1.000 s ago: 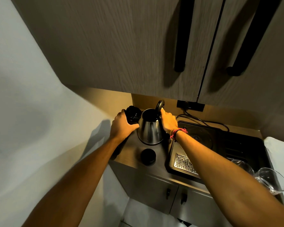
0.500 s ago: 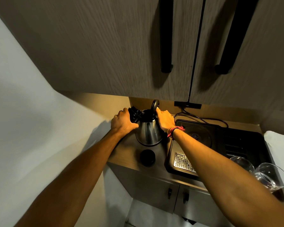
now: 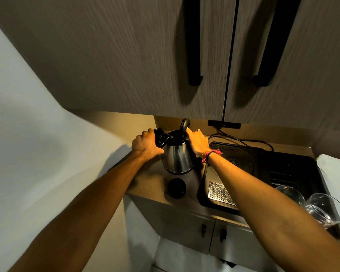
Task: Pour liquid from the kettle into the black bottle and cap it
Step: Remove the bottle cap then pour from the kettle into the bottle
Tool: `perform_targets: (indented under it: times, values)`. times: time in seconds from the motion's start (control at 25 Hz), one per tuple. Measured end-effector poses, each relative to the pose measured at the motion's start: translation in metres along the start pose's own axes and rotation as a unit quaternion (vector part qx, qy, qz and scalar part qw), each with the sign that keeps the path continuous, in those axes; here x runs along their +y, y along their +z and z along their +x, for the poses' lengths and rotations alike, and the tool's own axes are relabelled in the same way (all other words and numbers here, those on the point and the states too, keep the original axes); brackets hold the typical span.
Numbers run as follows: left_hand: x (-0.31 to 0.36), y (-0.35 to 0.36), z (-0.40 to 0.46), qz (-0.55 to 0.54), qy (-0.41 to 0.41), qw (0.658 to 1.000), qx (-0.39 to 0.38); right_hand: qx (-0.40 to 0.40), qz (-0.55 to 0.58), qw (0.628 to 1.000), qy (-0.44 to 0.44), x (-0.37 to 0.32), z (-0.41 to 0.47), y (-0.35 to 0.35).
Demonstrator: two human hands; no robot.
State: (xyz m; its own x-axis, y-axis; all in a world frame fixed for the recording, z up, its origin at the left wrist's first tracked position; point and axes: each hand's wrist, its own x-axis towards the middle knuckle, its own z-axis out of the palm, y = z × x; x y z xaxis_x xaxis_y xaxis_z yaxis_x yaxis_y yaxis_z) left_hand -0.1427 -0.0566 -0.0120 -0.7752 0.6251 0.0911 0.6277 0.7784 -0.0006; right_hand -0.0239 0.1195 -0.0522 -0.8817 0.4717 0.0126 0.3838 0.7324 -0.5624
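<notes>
A steel kettle [image 3: 178, 158] stands on the wooden counter [image 3: 149, 181], its black lid [image 3: 185, 125] flipped up. My right hand [image 3: 197, 143] is on the kettle's right side, over its handle just below the lid. My left hand [image 3: 145, 147] is wrapped around the black bottle [image 3: 160, 137], whose open mouth sits right at the kettle's spout on the left. Most of the bottle's body is hidden behind my hand. The round black cap [image 3: 176, 188] lies on the counter in front of the kettle.
A black tray [image 3: 294, 173] to the right holds the kettle's round base [image 3: 234, 160], a metal drip grate [image 3: 220, 193] and two clear glasses [image 3: 324, 211]. A low upper cabinet [image 3: 145, 55] hangs just above. A white wall closes the left side.
The camera has tipped upward slightly. The bottle's mouth has come closer to the kettle's spout. Both hands keep their hold.
</notes>
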Motion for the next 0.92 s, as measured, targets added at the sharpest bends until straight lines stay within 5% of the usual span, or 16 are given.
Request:
perform_targets:
  times: [0.92]
  values:
    - [0.0089,-0.0077,-0.0007,0.060,0.010,0.998,-0.002,-0.002,0.015,1.000,0.001,0.0039,0.0016,-0.0007]
